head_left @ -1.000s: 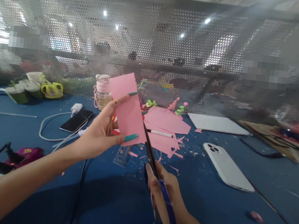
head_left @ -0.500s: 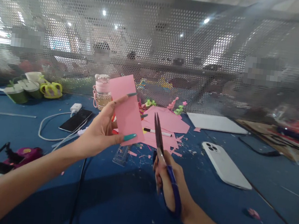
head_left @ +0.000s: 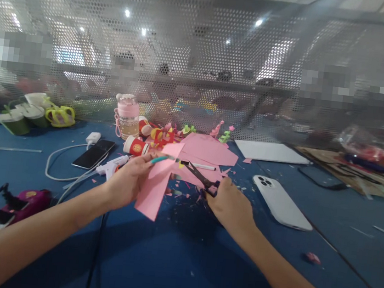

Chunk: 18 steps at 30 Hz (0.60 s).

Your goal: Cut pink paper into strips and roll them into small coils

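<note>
Above the middle of the blue table, my left hand [head_left: 129, 178] pinches a folded piece of pink paper [head_left: 154, 190], its lower part hanging down. My right hand [head_left: 232, 204] is wrapped round the handles of dark scissors [head_left: 200, 175]. The blades point left, with their tips close to the paper's right edge; whether they touch it is hard to tell. Behind them on the table lie larger pink sheets [head_left: 208, 150], a marker [head_left: 205, 167] and small pink scraps.
White phone [head_left: 282, 203] at right, black phone [head_left: 94, 153] and glue gun [head_left: 111, 166] at left. A red cup [head_left: 136, 147] and pink-lidded bottle [head_left: 127, 116] stand behind. Power strip [head_left: 14, 211] lies at lower left, green cups [head_left: 16, 121] at far left, white sheet [head_left: 272, 152] at back right.
The pink paper has been lowered and turned, and now looks folded. The scissors have swung from pointing up to pointing left, nearer the paper. The red cup and glue gun have come into clearer view.
</note>
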Tool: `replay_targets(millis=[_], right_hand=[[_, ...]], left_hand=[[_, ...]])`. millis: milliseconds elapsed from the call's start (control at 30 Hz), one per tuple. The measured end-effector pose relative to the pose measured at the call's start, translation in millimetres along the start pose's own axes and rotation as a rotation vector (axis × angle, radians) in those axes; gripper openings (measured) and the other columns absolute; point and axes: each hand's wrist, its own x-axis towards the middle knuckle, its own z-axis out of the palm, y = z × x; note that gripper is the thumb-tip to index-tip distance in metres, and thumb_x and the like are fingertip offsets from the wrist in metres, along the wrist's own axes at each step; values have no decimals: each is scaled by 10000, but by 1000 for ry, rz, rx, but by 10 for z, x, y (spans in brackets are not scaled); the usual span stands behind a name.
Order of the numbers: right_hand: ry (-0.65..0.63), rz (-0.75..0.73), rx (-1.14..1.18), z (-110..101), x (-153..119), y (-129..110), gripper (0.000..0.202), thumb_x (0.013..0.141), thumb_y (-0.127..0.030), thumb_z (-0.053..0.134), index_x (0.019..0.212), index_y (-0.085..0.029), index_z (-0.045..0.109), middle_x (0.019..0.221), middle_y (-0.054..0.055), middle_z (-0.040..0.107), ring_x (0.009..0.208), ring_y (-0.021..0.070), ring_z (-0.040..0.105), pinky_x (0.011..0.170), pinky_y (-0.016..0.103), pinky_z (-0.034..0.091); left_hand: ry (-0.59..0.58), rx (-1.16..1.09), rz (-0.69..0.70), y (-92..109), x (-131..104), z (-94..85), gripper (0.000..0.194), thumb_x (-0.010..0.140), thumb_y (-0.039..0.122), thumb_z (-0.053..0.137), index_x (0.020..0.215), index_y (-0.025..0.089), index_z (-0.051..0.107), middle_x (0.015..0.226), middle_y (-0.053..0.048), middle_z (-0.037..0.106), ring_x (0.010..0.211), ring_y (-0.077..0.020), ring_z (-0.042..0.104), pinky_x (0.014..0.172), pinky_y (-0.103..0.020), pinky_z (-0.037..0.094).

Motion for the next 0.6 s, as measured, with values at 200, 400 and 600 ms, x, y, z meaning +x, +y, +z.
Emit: replay_targets(millis=[200, 400, 600], right_hand=[[167, -63, -96, 74, 33, 57, 335, 761, -279, 628, 962, -53, 486, 957, 236, 557, 797, 308, 626, 625, 331, 452], [219, -112, -61, 112, 59, 117, 296, 738, -287, 649, 919, -105, 501, 883, 151, 562, 684, 261, 622, 534, 308, 439], [273, -162, -48, 187, 42, 150, 220, 712, -193, 656, 859, -120, 508, 849, 146, 557, 694, 271, 603, 567, 333, 435]], left_hand=[[-69, -377, -356, -122, 62, -157, 159, 807, 255, 529, 727, 120, 503, 528, 9, 475, 416, -54, 482, 393, -119, 447], [-57, -701, -550, -235, 57, -209, 248, 831, 400, 447, 759, 172, 382, 501, 61, 320, 326, -36, 369, 332, -99, 380], [-113, -792, -653, -307, 28, -289, 247, 860, 414, 399, 894, 169, 393, 575, 56, 331, 353, -49, 394, 400, -144, 432]])
